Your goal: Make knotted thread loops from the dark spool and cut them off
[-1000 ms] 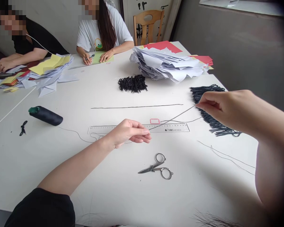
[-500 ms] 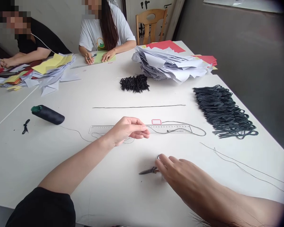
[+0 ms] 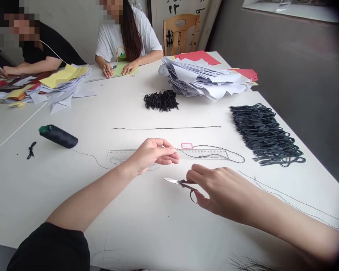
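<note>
My left hand (image 3: 159,152) pinches a thin dark cord (image 3: 237,153) between thumb and fingertips, above a clear ruler (image 3: 124,153). To the right of the hand the cord runs out into a long loop over the ruler's end. My right hand (image 3: 211,184) grips a small pair of scissors (image 3: 176,181), whose blades look closed and point left, below the left hand. One finger ring of the scissors shows by the thumb. From a dark thread spool (image 3: 59,136) lying on its side, a strand trails toward my left hand; its far end is hidden there.
A straight cord (image 3: 166,128) lies beyond the ruler. Bundles of dark looped cords (image 3: 267,135) lie right, with a smaller black bundle (image 3: 161,101) farther back. Behind stands a paper stack (image 3: 203,77). A knotted cord (image 3: 31,150) lies left. Two people sit across the table.
My right hand has picked up the scissors from the table and lifted them up toward my left hand. The left hand has kept its place on the cord.
</note>
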The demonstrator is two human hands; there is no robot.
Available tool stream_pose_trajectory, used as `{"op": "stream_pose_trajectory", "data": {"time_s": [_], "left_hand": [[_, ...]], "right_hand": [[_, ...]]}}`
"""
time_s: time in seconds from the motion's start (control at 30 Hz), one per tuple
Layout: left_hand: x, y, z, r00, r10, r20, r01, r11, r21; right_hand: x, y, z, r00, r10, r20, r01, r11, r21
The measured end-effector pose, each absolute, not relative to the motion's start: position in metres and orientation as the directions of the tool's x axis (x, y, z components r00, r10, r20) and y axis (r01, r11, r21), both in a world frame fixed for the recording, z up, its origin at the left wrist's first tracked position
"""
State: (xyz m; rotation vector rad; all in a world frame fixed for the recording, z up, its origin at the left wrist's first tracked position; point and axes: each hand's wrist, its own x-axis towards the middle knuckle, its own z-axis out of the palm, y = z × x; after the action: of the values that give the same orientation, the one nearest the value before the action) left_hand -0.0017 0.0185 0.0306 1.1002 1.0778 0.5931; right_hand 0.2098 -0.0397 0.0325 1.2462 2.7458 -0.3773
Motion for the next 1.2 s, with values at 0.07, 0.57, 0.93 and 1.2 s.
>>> {"op": "stream_pose_trajectory", "data": {"time_s": [0.07, 0.57, 0.93, 1.2], "left_hand": [[-0.002, 0.018, 0.03, 0.387, 0.835, -0.391, 0.098, 0.384, 0.918], [-0.001, 0.014, 0.033, 0.413, 0.831, -0.374, 0.093, 0.37, 0.924], [0.003, 0.012, 0.033, 0.428, 0.812, -0.397, 0.101, 0.394, 0.914], [0.003, 0.013, 0.032, 0.422, 0.809, -0.409, 0.122, 0.396, 0.91]], "right_hand": [[0.212, -0.035, 0.044, -0.638, 0.742, -0.209, 0.768, 0.588, -0.254], [0.21, -0.022, 0.044, -0.587, 0.739, -0.33, 0.785, 0.42, -0.455], [0.205, -0.021, 0.039, -0.582, 0.733, -0.353, 0.772, 0.362, -0.522], [0.207, -0.02, 0.038, -0.579, 0.727, -0.371, 0.781, 0.362, -0.509]]}}
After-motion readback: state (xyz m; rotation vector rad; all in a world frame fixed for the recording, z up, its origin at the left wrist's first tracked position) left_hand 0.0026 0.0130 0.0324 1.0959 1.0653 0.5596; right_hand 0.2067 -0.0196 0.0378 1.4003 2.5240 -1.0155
